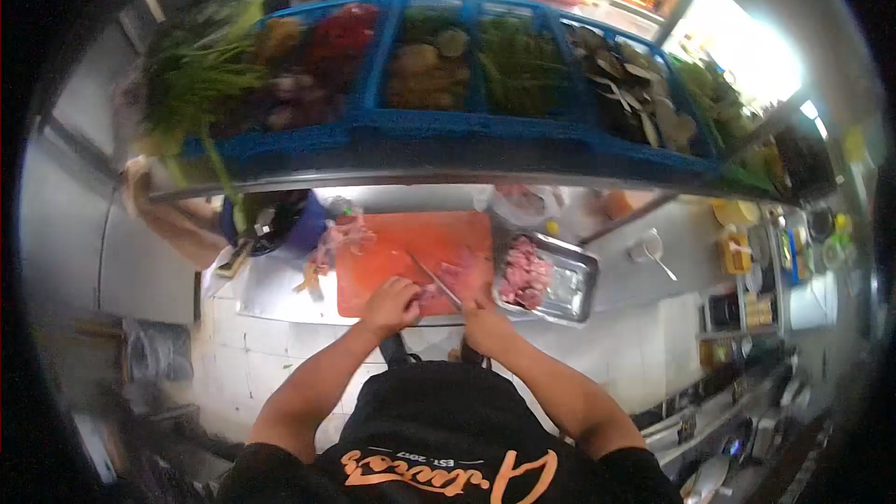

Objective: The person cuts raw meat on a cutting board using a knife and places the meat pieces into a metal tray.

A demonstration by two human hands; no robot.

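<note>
An orange cutting board (pixel 369 266) lies on the steel counter in front of me. My right hand (pixel 483 322) is closed round the handle of a knife (pixel 435 281), its blade slanting up and left over the board. My left hand (pixel 394 303) rests at the board's near edge with curled fingers, beside a small piece of raw meat (pixel 429 296); whether the fingers grip it is hidden. More pink meat (pixel 457 268) lies right of the blade. A metal tray (pixel 571 291) right of the board holds cut meat pieces (pixel 525 273).
Pale trimmings (pixel 343 238) lie at the board's left edge. Above the counter, a shelf (pixel 467 177) carries blue crates (pixel 373 121) of vegetables. Another person's arm (pixel 177 224) reaches in at left, near a dark blue bin (pixel 299 224). A white cup (pixel 646 247) stands at right.
</note>
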